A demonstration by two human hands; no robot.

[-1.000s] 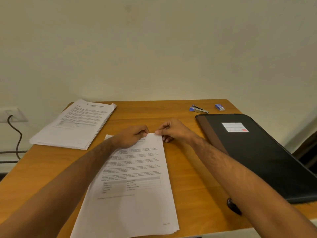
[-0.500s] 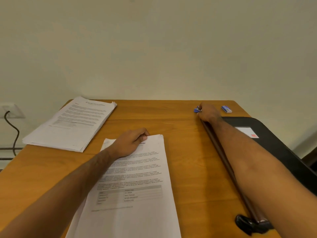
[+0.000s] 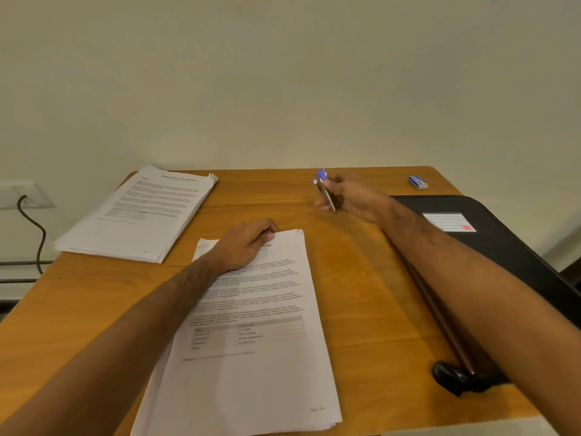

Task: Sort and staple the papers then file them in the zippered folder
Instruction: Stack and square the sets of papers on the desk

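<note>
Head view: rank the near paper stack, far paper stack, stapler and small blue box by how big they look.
1. Near paper stack, though closeness to the camera inflates it.
2. Far paper stack, possibly the same sheet size.
3. Stapler in the right hand and small blue box: too alike to rank.
</note>
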